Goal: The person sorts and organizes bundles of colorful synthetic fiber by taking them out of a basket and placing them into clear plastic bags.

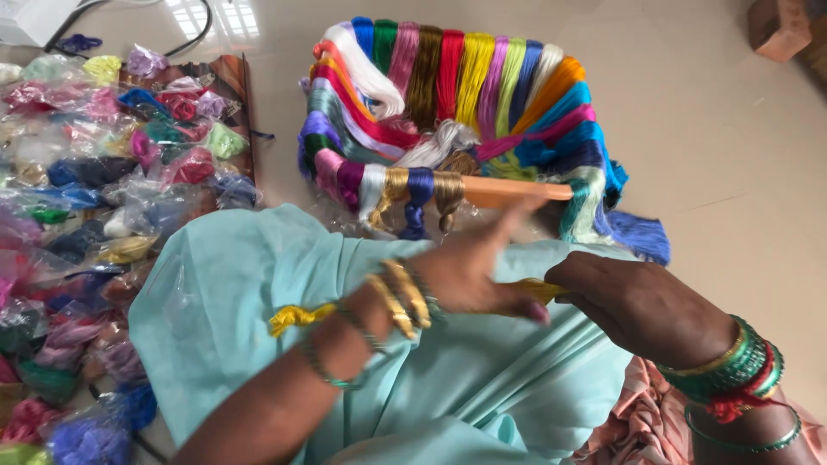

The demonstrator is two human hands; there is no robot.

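My left hand (472, 263) and my right hand (633, 303) meet over my lap, which is covered in light blue cloth (258, 275). Both pinch a small bundle of yellow thread (541, 289) between them; the left forefinger points outward. A second tuft of yellow thread (293, 317) hangs at my left wrist near the gold and green bangles (401, 297). Green and red bangles (743, 366) ring my right wrist. Just beyond the hands stands an orange basket (508, 191) draped all round with silk thread skeins (448, 77) of many colours.
At the left lies a heap of small clear plastic bags (95, 155) holding coloured threads, spread over the floor. A black cable (185, 39) curves at the top left. A brown box corner (780, 26) sits at the top right on the beige floor.
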